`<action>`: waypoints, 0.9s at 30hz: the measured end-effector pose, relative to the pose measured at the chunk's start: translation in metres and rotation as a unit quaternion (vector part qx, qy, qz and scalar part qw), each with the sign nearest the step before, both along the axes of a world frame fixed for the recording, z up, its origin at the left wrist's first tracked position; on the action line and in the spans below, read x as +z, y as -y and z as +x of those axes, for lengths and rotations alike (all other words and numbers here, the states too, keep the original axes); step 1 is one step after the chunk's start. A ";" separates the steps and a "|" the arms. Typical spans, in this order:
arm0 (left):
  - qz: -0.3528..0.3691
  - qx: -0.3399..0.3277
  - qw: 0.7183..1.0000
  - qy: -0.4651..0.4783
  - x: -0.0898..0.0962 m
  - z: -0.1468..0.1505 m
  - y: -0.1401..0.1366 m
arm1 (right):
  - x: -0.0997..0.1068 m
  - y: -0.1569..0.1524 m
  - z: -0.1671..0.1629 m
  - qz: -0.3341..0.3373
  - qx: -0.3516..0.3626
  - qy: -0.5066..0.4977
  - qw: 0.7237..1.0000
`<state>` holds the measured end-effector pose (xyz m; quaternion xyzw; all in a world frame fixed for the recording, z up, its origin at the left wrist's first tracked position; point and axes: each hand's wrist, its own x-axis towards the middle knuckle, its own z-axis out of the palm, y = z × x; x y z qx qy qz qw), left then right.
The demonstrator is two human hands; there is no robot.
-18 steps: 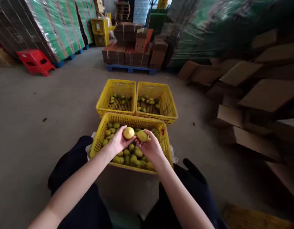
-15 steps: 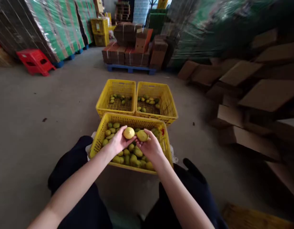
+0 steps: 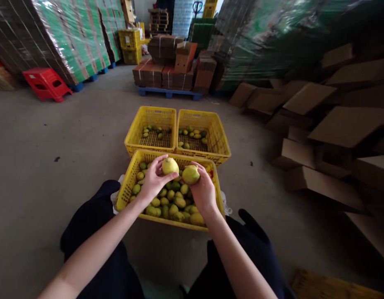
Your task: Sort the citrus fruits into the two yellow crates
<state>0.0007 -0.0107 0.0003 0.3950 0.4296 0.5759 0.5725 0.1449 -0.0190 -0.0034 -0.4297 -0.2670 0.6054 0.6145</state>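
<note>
The left hand (image 3: 152, 180) and right hand (image 3: 204, 191) have drawn slightly apart above the near crate (image 3: 173, 223). The left lemon (image 3: 170, 167) has turned; its nub now points toward that crate's far rim, long axis likewise. The right lemon's (image 3: 191, 175) axis I cannot tell. 2 lemons are held: left between thumb and fingers, right within curled fingers.

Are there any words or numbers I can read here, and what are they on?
No words or numbers can be read.
Pale patch on a stacked yellow crate at the back: too small to read.
Held fruits: no writing visible.
</note>
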 end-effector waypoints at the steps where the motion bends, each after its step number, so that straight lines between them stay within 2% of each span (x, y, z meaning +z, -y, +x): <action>1: 0.042 -0.005 0.999 -0.034 0.000 -0.001 0.001 | 0.002 0.002 0.001 0.024 -0.011 0.038 0.999; 3: 0.114 -0.017 0.988 -0.105 -0.001 -0.003 0.004 | 0.005 0.005 0.002 0.078 -0.026 0.150 0.985; 5: 0.181 -0.021 0.967 -0.177 -0.004 -0.004 0.007 | 0.005 0.009 0.003 0.144 -0.038 0.267 0.952; 7: 0.232 -0.012 0.945 -0.230 -0.008 -0.006 0.007 | 0.004 0.010 0.003 0.199 -0.047 0.325 0.923; 9: 0.257 0.002 0.931 -0.259 -0.012 -0.007 0.007 | 0.003 0.010 0.003 0.236 -0.055 0.341 0.908; 14: 0.279 0.012 0.915 -0.292 -0.015 -0.009 0.004 | -0.002 0.008 0.003 0.266 -0.063 0.338 0.901; 19: 0.307 0.019 0.896 -0.320 -0.011 -0.011 0.004 | -0.007 0.007 0.003 0.271 -0.081 0.353 0.892; 27: 0.373 0.049 0.851 -0.366 -0.008 -0.013 0.003 | -0.008 0.007 0.002 0.276 -0.089 0.364 0.885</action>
